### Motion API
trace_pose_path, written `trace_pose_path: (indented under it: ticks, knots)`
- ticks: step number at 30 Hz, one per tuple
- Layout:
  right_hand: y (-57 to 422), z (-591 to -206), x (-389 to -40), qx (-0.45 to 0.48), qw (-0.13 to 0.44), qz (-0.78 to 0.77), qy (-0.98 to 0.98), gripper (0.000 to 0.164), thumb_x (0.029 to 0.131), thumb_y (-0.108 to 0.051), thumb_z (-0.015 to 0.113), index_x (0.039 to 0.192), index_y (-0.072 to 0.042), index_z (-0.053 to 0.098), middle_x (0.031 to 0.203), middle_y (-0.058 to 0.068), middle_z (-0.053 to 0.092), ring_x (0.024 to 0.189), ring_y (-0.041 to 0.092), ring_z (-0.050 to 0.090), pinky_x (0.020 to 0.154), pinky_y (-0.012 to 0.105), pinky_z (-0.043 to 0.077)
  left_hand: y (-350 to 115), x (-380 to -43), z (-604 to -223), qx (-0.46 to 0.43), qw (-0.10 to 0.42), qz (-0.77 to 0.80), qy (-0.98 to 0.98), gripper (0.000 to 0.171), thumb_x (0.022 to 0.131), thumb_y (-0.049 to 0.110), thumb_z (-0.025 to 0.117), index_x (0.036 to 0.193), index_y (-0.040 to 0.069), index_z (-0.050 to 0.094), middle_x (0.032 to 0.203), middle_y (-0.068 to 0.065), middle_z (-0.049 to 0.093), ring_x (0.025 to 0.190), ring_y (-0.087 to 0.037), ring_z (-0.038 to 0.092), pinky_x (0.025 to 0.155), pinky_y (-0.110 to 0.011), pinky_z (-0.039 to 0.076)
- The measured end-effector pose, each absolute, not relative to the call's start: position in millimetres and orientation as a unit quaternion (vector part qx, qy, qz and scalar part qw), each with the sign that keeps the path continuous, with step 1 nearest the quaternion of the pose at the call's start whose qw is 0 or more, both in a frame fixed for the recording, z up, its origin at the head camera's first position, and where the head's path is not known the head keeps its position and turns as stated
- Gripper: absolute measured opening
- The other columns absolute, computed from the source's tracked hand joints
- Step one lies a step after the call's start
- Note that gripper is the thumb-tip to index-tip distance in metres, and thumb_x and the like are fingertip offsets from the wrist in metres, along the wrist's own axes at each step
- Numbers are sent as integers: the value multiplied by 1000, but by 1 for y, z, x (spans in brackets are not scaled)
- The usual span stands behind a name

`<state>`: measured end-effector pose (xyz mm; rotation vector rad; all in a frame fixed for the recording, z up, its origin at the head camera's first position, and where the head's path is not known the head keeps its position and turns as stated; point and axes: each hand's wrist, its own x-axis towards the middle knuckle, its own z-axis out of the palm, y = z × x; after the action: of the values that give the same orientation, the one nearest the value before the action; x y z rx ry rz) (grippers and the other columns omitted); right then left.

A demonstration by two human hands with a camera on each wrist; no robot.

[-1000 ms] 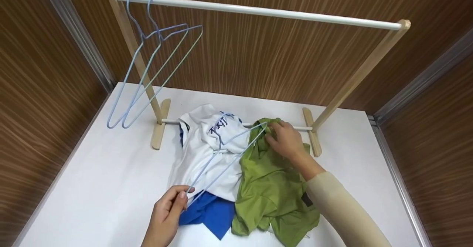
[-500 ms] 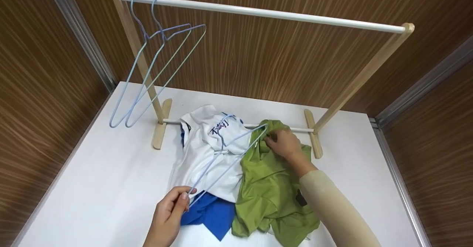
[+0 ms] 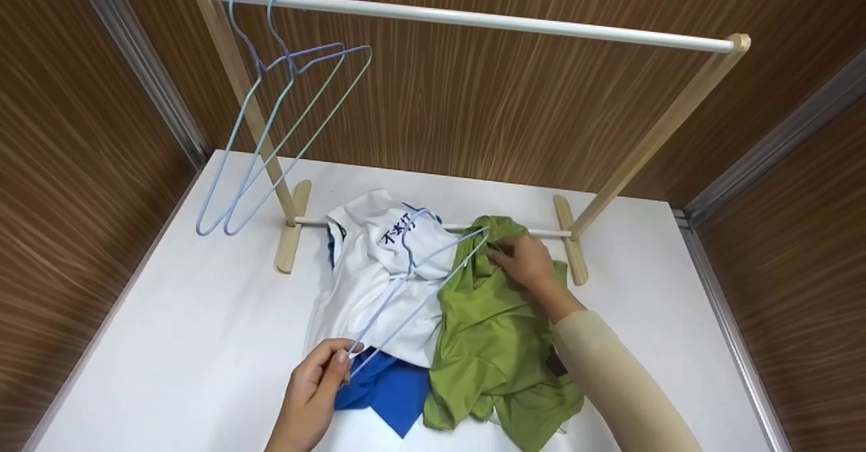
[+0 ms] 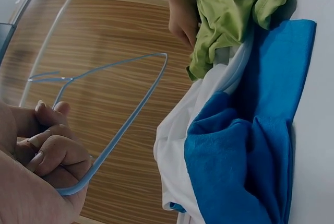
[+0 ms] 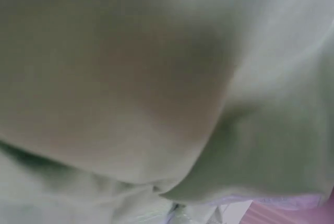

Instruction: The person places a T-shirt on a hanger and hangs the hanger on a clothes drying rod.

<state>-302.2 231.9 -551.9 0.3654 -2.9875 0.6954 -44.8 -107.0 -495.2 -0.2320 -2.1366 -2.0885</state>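
My left hand [image 3: 314, 384] grips one end of a light-blue wire hanger [image 4: 109, 149], held tilted above the clothes. The hanger's far corner is at the upper part of a crumpled green garment [image 3: 497, 337]. There my right hand [image 3: 531, 262] pinches the green cloth; its fingertips are partly hidden in the folds. Under the hanger lies a white sleeveless top [image 3: 352, 296] with dark lettering, and blue cloth [image 3: 396, 394] shows below its hem. In the right wrist view, blurred pale cloth [image 5: 130, 104] fills most of the picture and hides the hand.
A rack with a white top rail [image 3: 473, 17] and wooden legs stands behind the clothes. Two wire hangers [image 3: 270, 127] hang at its left end. Its lower bar [image 3: 311, 221] runs behind the clothes. Brown wood-grain panels [image 3: 440, 114] enclose the white table [image 3: 203, 317].
My right hand has shifted slightly down and now has its fingers drawn in on the green cloth. The held hanger has barely moved, its hook turning slightly right.
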Motion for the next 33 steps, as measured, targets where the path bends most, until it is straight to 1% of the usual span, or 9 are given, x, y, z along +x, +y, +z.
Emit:
trace_pose_path:
  ticks: [4,10,15,22,26,33]
  knots:
    - [236,-552,-301,119,41,239,-963,24,82,-37,68,96,-17,73,93,1,69,86,22,63,77,42,48,-107,-45,-497,-77,69,-699,-708,21,98,5,39,106,0,58,72,-6,51,64,-21,48,57,-32,41]
    - [238,-553,-297,108,81,257,-957,14,84,-26,65,93,-17,72,85,1,69,78,20,63,71,41,48,-107,-45,-499,-64,53,-697,-712,20,98,7,40,104,2,59,71,-8,50,63,-22,48,56,-34,41]
    - [235,-549,-297,95,105,284,-948,13,85,-25,64,92,-18,72,84,-1,68,75,16,61,69,38,48,-107,-45,-500,-51,29,-696,-715,21,99,11,40,105,4,59,72,-11,52,65,-22,50,58,-32,43]
    - [229,-539,-295,109,127,326,-931,13,84,-25,65,92,-18,72,83,-2,67,73,12,61,68,33,49,-106,-47,-501,-47,31,-695,-717,20,98,11,41,104,3,59,71,-13,50,63,-23,50,56,-33,42]
    - [230,-533,-290,117,143,338,-923,11,84,-23,66,91,-17,71,81,-3,67,71,11,60,66,32,48,-105,-49,-502,-48,21,-700,-712,21,99,13,41,105,2,58,72,-14,51,65,-24,50,59,-33,43]
    - [229,-526,-283,137,161,360,-909,10,84,-21,66,90,-15,71,80,-4,66,67,8,59,63,29,49,-99,-56,-503,-49,23,-694,-718,21,98,14,42,104,4,59,73,-12,51,66,-25,51,61,-32,44]
